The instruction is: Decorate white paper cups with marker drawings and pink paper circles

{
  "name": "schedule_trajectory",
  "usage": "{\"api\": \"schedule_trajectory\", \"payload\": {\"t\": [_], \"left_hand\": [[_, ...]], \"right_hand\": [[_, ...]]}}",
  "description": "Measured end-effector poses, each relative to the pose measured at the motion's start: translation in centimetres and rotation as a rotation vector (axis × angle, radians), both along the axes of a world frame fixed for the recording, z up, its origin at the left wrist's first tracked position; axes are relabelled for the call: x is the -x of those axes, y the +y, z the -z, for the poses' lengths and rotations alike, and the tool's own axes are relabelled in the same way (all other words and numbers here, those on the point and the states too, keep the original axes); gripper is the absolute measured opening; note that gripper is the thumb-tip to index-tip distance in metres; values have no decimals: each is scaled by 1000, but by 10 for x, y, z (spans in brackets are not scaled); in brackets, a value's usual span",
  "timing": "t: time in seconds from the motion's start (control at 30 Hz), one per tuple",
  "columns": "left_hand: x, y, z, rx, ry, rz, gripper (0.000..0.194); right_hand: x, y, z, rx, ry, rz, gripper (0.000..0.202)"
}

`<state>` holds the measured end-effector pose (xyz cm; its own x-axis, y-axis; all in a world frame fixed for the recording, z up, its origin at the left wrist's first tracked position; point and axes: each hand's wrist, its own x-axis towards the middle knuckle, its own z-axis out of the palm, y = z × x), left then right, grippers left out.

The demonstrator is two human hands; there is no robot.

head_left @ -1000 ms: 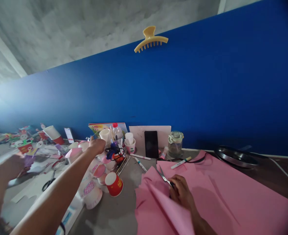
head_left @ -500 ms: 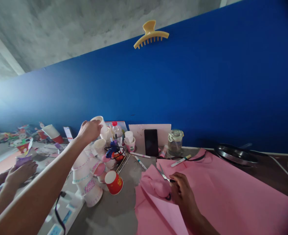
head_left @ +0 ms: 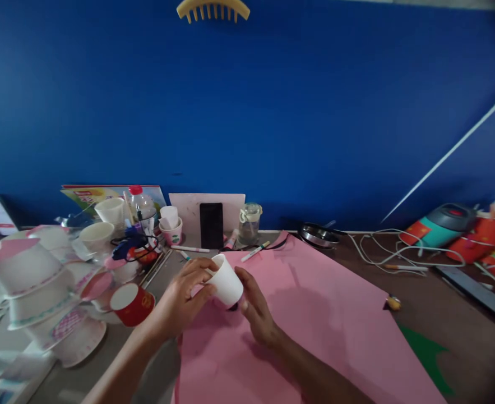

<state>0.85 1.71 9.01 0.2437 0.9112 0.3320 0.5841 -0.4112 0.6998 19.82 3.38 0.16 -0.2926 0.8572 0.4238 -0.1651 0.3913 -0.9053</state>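
A plain white paper cup [head_left: 227, 283] is tilted over the pink paper [head_left: 314, 314]. My left hand [head_left: 190, 292] grips it at the rim, thumb and fingers closed on its left side. On the cup's other side is my right hand [head_left: 258, 308], fingers apart and curved beside the cup; it holds nothing. Under the cup a small dark bit, perhaps a scissor handle, shows; most of it is hidden.
Stacked decorated cups [head_left: 41, 292] and a red cup [head_left: 132, 304] stand at the left. Along the wall are a phone [head_left: 211, 225], a glass jar [head_left: 250, 223], markers [head_left: 255, 251] and a black pan [head_left: 319, 235]. White cables [head_left: 382, 252] lie at the right.
The view has turned right and down. My left hand has brought a white cup from the left to above the pink paper. My right hand has let go of the scissors.
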Motion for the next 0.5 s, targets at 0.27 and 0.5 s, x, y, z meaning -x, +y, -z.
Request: {"api": "schedule_trajectory", "payload": {"t": [0.27,0.5], "left_hand": [[1,-8,49,237,-735,-139,37],[-16,-11,82,432,-1016,-95,78]], "right_hand": [[16,-8,-2,211,104,10,51],[13,-5,2,90,-9,73,47]]}}
